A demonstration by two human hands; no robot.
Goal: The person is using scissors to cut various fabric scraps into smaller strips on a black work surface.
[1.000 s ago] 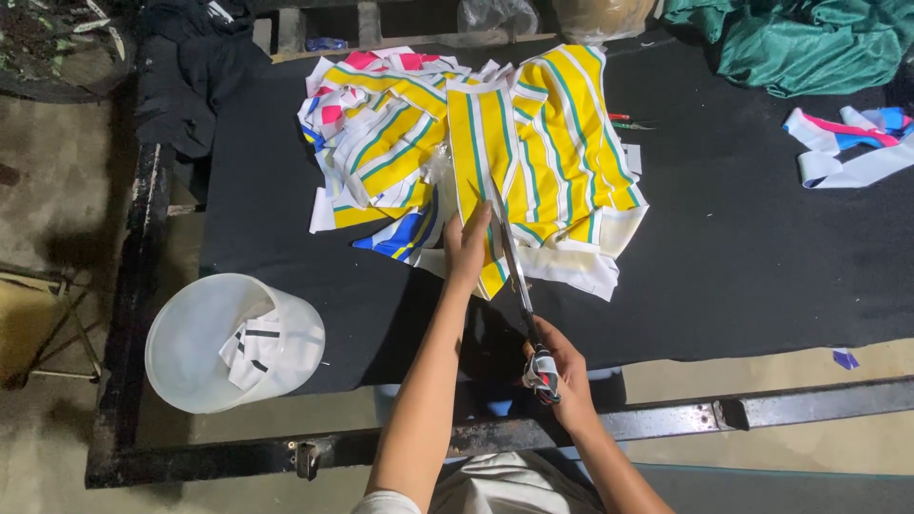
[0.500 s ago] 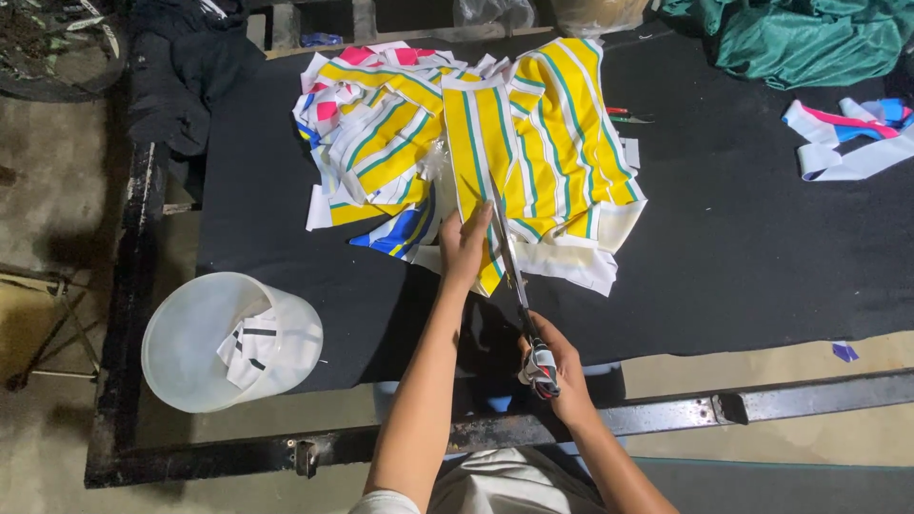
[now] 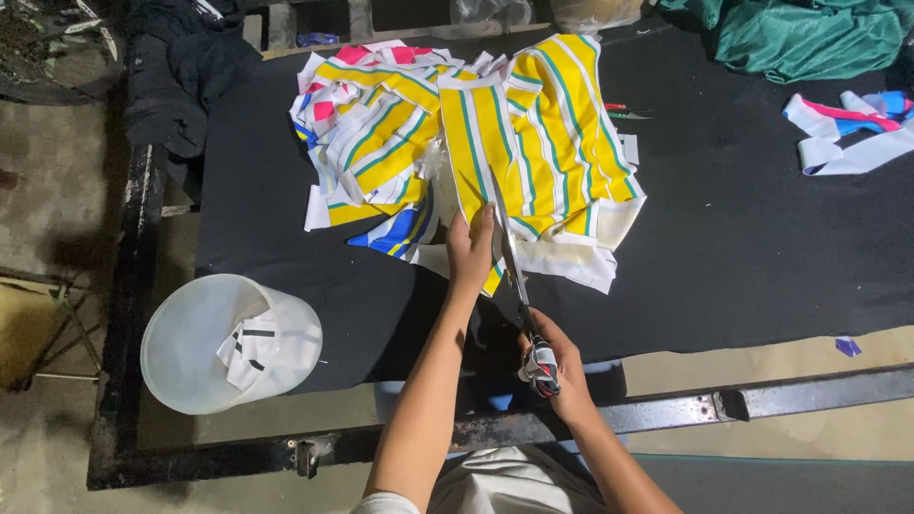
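On the black surface [image 3: 762, 247], the left hand [image 3: 470, 249] presses flat the limp, light striped fabric [image 3: 543, 152]; right hand [image 3: 554, 366] fingers clench the scissors [image 3: 514, 271].

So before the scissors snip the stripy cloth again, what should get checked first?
1. Left hand flat on the yellow striped cloth, holding it down: ok.
2. Left fingers out of the blades' path: cannot tell; they lie right beside the scissors.
3. Right hand gripping the scissor handles: ok.
4. Blades lined up along a stripe: ok, roughly.
5. Cloth lying smooth: not ok; it is bunched over a pile of other striped pieces.
6. White bucket clear of the cutting: ok, it sits off to the left.
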